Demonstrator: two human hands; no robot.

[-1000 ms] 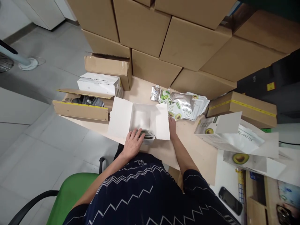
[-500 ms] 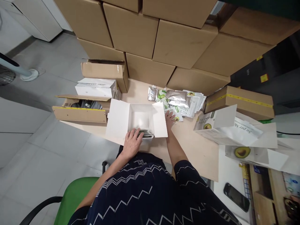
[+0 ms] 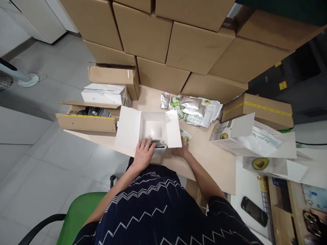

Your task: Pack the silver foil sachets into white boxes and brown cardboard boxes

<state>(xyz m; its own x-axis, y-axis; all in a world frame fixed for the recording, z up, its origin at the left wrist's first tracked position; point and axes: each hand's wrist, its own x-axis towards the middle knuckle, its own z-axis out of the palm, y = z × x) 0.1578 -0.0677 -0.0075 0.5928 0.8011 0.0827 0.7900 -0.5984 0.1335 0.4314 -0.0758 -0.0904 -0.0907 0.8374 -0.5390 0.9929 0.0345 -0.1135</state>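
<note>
An open white carton (image 3: 152, 124) stands on the table in front of me, its flaps spread to both sides. Thin packets (image 3: 158, 144) stand inside against its near wall. My left hand (image 3: 144, 156) grips the near left edge of the carton, fingers curled over the rim and touching these packets; its thumb is hidden. Just right of the carton, partly under the right flap, my right hand (image 3: 182, 151) is closed on a sachet with an avocado print (image 3: 186, 136). Its fingertips are partly covered by the flap. Beyond it lies a pile of white and silver sachets (image 3: 198, 110).
Brown cartons (image 3: 163, 71) are stacked along the table's back. At left stand an open cardboard box with dark items (image 3: 87, 123) and a white box (image 3: 103, 95). Opened avocado-print boxes (image 3: 227, 134) stand at right, near a black phone (image 3: 254, 211).
My right hand has drawn an avocado-print sachet away from the pile, towards me and beside the carton. My left hand has stayed on the carton's near edge.
</note>
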